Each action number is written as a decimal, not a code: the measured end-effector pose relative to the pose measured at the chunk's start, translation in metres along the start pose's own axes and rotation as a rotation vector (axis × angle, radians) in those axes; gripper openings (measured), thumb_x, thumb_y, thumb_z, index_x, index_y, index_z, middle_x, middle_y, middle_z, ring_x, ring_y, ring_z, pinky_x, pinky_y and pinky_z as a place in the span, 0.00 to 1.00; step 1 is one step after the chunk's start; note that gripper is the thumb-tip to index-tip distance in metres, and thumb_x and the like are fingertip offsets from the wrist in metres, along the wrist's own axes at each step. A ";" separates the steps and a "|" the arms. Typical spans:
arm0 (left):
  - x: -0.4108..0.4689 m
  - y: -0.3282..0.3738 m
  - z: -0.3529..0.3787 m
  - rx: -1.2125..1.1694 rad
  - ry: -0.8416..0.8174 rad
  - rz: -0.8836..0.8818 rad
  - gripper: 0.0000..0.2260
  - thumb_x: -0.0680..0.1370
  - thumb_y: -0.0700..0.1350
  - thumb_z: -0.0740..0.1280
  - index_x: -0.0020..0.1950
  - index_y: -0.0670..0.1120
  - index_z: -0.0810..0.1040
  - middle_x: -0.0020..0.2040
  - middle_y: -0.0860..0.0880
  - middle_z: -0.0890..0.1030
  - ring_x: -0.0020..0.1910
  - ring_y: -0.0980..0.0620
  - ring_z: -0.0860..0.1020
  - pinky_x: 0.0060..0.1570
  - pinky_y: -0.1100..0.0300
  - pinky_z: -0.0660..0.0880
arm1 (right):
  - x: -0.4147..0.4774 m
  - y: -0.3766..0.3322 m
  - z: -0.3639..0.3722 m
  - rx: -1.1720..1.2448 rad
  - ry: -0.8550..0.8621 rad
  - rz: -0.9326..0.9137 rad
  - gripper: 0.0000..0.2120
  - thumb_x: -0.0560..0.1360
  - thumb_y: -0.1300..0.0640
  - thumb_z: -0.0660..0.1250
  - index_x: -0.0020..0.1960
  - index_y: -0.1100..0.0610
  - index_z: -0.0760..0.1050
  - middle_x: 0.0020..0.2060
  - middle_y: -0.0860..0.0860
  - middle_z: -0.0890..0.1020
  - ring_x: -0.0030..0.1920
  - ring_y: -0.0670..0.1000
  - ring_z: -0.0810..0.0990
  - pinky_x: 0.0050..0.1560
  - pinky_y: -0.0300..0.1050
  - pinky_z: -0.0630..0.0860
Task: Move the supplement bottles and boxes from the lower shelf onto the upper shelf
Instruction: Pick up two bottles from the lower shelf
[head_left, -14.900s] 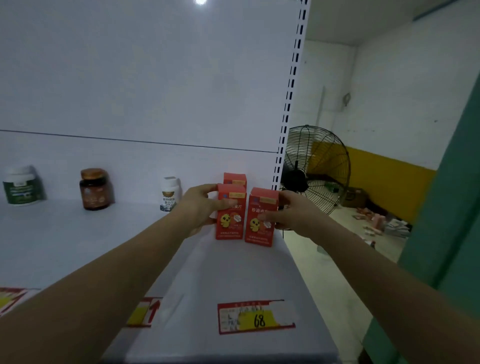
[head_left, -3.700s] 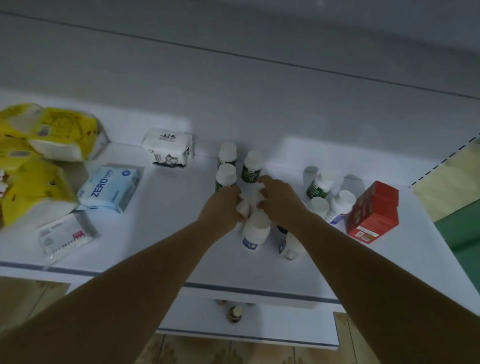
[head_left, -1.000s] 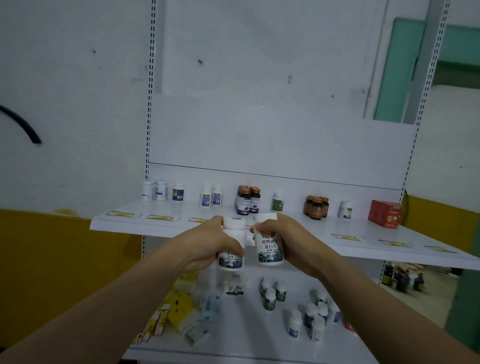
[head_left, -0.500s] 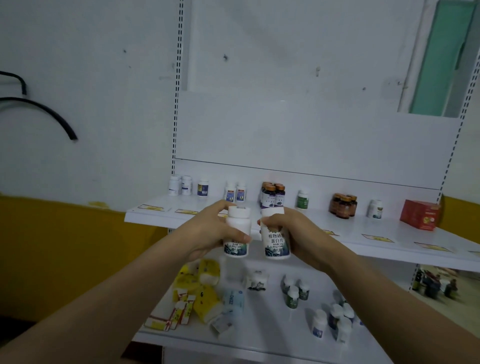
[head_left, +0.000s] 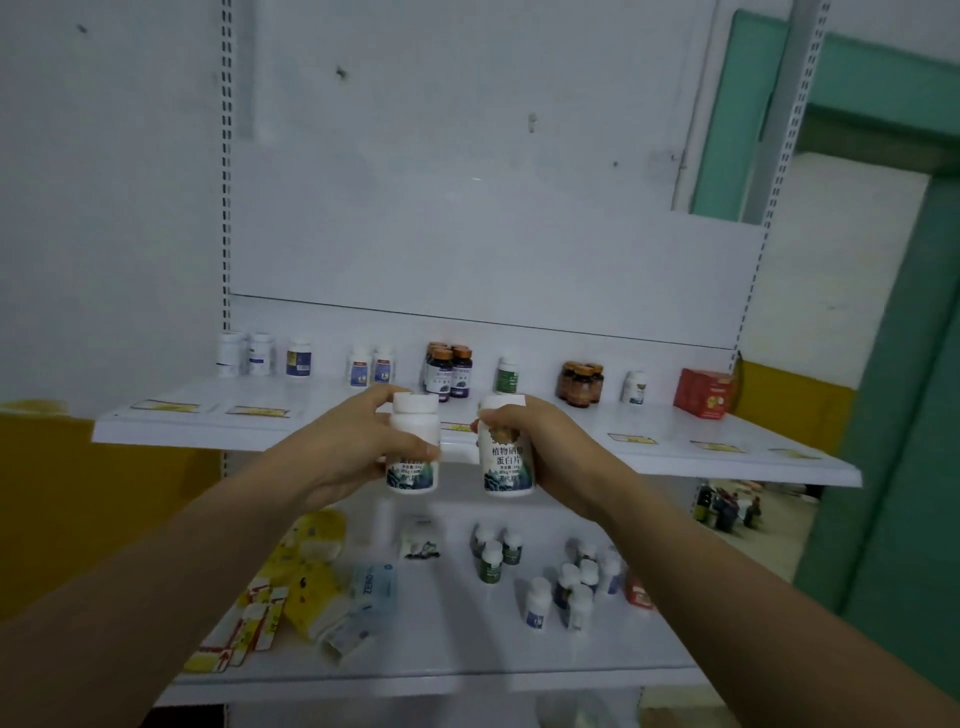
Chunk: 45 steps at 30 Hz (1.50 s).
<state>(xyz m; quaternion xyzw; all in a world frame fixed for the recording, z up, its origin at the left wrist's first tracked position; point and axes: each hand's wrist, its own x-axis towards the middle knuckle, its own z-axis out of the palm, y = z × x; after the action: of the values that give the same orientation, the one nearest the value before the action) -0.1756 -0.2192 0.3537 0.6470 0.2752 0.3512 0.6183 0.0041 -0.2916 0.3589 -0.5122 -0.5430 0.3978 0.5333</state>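
My left hand (head_left: 347, 449) grips a white supplement bottle (head_left: 414, 422) upright, and my right hand (head_left: 553, 447) grips a matching white bottle (head_left: 508, 462) with a mountain label. Both bottles hover in front of the upper shelf's (head_left: 218, 428) front edge, a little apart from each other. On the upper shelf stand several white and brown bottles (head_left: 449, 370) and a red box (head_left: 704, 392) at the right end. On the lower shelf (head_left: 441, 660) several small white bottles (head_left: 569, 590) remain in a cluster, with a red box (head_left: 638, 592) partly hidden behind them.
Yellow tissue packs (head_left: 311, 571), a blue ZERO packet (head_left: 375, 584) and a small white pack (head_left: 421, 540) lie on the lower shelf's left half. Perforated shelf uprights (head_left: 226, 156) stand at both sides. A green door frame (head_left: 898, 415) is at the right.
Both hands have lifted the two white bottles from the lower shelf up to the upper shelf's edge; over the last second they moved slightly apart and the view shifted.
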 end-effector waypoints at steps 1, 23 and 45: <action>0.006 -0.003 0.008 -0.009 -0.014 -0.003 0.25 0.69 0.28 0.70 0.63 0.44 0.72 0.57 0.39 0.80 0.56 0.41 0.79 0.52 0.50 0.78 | -0.005 0.001 -0.009 -0.015 0.024 0.001 0.12 0.69 0.55 0.67 0.50 0.55 0.69 0.43 0.58 0.68 0.43 0.56 0.68 0.48 0.48 0.69; 0.197 -0.028 0.272 0.118 -0.143 0.076 0.21 0.68 0.30 0.73 0.58 0.43 0.76 0.51 0.48 0.82 0.49 0.52 0.81 0.48 0.62 0.79 | -0.011 0.039 -0.332 -0.214 0.316 -0.007 0.05 0.75 0.59 0.67 0.48 0.50 0.78 0.48 0.51 0.83 0.46 0.47 0.81 0.45 0.38 0.77; 0.468 -0.068 0.359 0.056 -0.061 -0.133 0.22 0.72 0.36 0.71 0.65 0.45 0.72 0.62 0.45 0.77 0.62 0.43 0.74 0.64 0.42 0.70 | 0.169 0.101 -0.523 -0.155 0.362 0.228 0.17 0.72 0.65 0.68 0.59 0.55 0.75 0.53 0.53 0.80 0.49 0.50 0.78 0.52 0.46 0.75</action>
<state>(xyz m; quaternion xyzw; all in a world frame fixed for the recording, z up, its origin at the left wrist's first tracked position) 0.3968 -0.0614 0.3433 0.6546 0.3082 0.2819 0.6301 0.5494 -0.1701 0.3495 -0.6727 -0.4059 0.3142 0.5329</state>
